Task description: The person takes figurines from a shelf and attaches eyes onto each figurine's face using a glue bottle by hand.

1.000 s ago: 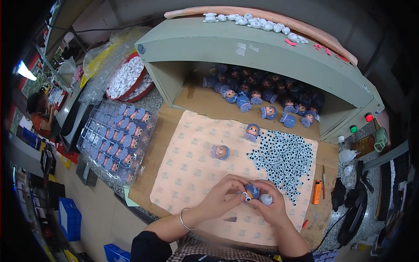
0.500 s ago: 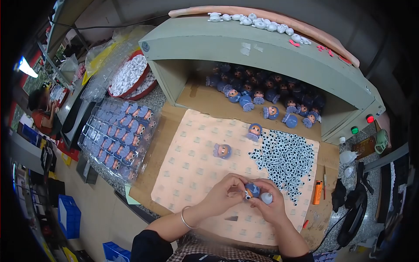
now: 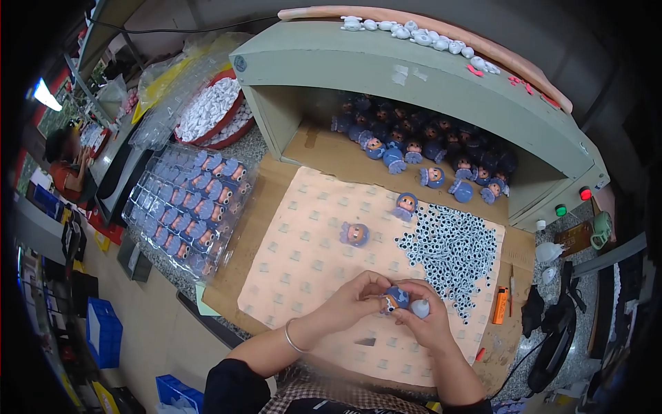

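Note:
Between both hands is a small blue doll head [image 3: 398, 297] with white-and-black eye pieces at its face. My left hand [image 3: 357, 298] pinches its left side, fingertips at the face. My right hand [image 3: 429, 319] grips the other side and also holds a small translucent white bottle [image 3: 420, 308]. Beyond the hands, one blue doll head [image 3: 354, 234] lies on the pink cloth [image 3: 293, 252], and another doll head [image 3: 405, 205] rests at the edge of a pile of small eye pieces [image 3: 452, 252].
Many blue heads [image 3: 434, 152] fill the green-grey booth [image 3: 414, 65]. At left are a clear tray of dolls [image 3: 186, 207] and a red basket [image 3: 233, 117] of white parts. An orange lighter [image 3: 500, 306] lies at right. Another person [image 3: 69, 165] sits far left.
The camera view has shifted slightly. My right thumb has moved lower and nearer the doll head's face; both hands still hold the head in about the same place.

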`<state>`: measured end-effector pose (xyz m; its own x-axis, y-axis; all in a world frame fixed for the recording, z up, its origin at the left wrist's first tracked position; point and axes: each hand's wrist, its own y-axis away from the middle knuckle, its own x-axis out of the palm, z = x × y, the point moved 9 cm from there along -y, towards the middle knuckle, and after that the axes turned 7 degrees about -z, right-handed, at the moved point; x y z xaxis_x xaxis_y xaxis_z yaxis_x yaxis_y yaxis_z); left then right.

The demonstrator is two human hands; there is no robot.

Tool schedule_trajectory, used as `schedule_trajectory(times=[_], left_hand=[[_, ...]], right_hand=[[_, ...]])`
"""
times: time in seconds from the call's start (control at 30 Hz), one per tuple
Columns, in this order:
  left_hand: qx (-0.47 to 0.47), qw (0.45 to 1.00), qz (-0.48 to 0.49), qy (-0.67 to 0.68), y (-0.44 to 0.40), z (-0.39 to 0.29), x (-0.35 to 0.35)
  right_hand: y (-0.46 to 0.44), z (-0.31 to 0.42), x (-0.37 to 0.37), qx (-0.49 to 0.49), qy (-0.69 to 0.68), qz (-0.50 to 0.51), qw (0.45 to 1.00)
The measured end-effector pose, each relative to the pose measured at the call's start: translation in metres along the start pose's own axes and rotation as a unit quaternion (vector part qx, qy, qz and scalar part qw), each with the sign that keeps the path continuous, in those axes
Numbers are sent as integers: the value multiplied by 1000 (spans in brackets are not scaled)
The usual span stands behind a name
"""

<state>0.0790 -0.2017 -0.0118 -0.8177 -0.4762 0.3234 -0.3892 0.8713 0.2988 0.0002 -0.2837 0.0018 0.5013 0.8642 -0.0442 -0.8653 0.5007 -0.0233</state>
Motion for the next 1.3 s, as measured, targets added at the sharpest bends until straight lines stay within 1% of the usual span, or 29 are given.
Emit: schedule_trajectory(times=[0.1, 0.2, 0.3, 0.4, 0.47, 0.73, 0.8, 1.07, 1.2, 1.3], left_hand=[[-2, 1000, 14, 13, 2, -2, 0], [1, 1000, 16, 6, 2, -2, 1], [3, 1000, 20, 4, 1, -1, 2], [3, 1000, 24, -1, 1, -2, 2], [-1, 1000, 30, -1, 0, -1, 2], [4, 1000, 9, -1, -1, 8, -1], [5, 1000, 3, 4, -1, 9, -1], [-11, 1000, -8, 24, -1, 12, -2], [0, 1000, 10, 21, 0, 8, 2], [21, 999, 40, 18, 0, 3, 7]], right_hand=[[-1, 4, 1, -5, -1, 3, 1000], [0, 1, -3, 27, -20, -23, 999], [0, -1, -4, 30, -22, -23, 999], [0, 1, -5, 3, 17, -19, 1000], [0, 2, -5, 4, 8, -21, 1000], [0, 1, 1, 30, -7, 12, 999], [0, 1, 2, 23, -1, 16, 1000], [-1, 1, 2, 46, -23, 19, 999], [-1, -1, 1, 45, -34, 29, 998], [0, -4, -2, 58, -90, 22, 994]])
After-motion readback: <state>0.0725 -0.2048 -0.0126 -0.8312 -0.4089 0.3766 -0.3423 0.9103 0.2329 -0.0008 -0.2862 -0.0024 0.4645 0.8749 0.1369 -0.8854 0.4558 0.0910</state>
